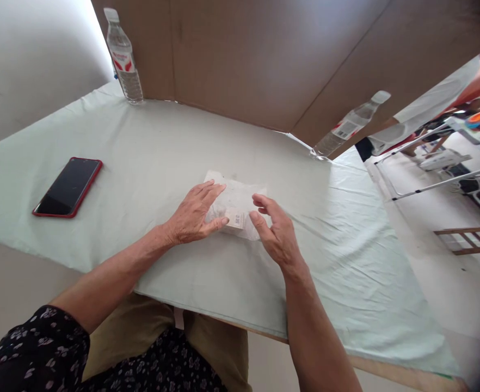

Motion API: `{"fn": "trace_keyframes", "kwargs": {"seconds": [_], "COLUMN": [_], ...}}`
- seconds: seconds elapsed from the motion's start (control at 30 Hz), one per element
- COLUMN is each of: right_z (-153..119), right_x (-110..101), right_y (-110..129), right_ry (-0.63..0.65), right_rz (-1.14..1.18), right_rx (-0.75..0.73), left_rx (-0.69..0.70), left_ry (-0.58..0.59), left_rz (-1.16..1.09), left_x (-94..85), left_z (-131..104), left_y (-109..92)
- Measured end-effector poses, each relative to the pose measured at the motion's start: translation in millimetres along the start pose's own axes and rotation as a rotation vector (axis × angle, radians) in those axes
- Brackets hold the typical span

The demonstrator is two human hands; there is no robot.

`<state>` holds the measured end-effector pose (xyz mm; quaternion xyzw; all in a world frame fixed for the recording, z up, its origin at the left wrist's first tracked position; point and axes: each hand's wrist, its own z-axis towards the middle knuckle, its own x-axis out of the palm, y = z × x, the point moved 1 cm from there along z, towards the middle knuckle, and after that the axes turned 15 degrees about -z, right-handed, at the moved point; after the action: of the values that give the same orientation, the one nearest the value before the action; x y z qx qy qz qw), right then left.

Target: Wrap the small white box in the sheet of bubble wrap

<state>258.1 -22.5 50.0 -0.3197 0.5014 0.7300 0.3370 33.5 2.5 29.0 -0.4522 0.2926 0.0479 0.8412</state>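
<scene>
A translucent white plastic bag (237,190) lies flat on the cloth-covered table in front of me. Under or inside its near part shows a small pale box-like item (235,219) with dark print; its exact kind is unclear. My left hand (197,213) rests over the bag's left side, fingers stretched out and thumb apart. At the right edge of the bag is my right hand (276,230), its fingers slightly bent and thumb spread from them. Nothing shows between the fingers of either hand.
A black phone with a red case (67,188) lies at the left on the pale green tablecloth (150,147). A brown cardboard panel (240,60) stands at the back, with one water bottle (124,60) at its left and another bottle (348,128) at its right.
</scene>
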Motion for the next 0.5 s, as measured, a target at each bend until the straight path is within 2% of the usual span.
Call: {"fn": "trace_keyframes", "kwargs": {"seconds": [0.07,0.13,0.2,0.23,0.27,0.33,0.4,0.43,0.47,0.5], "right_z": [-0.4,-0.6,-1.0,-1.3,-1.9,-4.1,-6.6,-7.2,-7.2,-6.6], "right_x": [3.9,1.4,-6.2,-10.3,-13.6,-16.6,-15.9,-15.0,-14.2,-13.8], "right_y": [-3.1,-7.4,-9.0,-8.3,-6.7,-1.8,2.3,3.5,4.0,3.8], "right_ry": [0.124,0.14,0.135,0.184,0.291,0.627,0.911,0.981,0.989,0.945], "right_rz": [0.008,0.06,0.175,0.248,0.314,0.378,0.347,0.318,0.291,0.27], "right_rx": [0.068,0.118,0.105,0.08,0.049,-0.014,-0.042,-0.05,-0.055,-0.055], "left_rx": [-0.082,-0.14,-0.187,-0.21,-0.233,-0.302,-0.389,-0.406,-0.389,-0.342], "left_ry": [0.04,0.056,0.07,0.095,0.123,0.268,0.402,0.391,0.356,0.313], "left_rz": [-0.041,-0.142,-0.284,-0.35,-0.4,-0.451,-0.388,-0.324,-0.249,-0.173], "left_x": [-0.3,-5.3,-14.0,-18.7,-23.1,-28.0,-27.4,-25.9,-23.6,-20.9], "left_z": [-0.1,0.4,1.4,1.9,2.3,2.8,2.6,2.6,2.8,3.1], "left_y": [2.4,0.6,-3.7,-5.7,-7.1,-7.0,-3.6,-1.4,0.4,1.5]}}
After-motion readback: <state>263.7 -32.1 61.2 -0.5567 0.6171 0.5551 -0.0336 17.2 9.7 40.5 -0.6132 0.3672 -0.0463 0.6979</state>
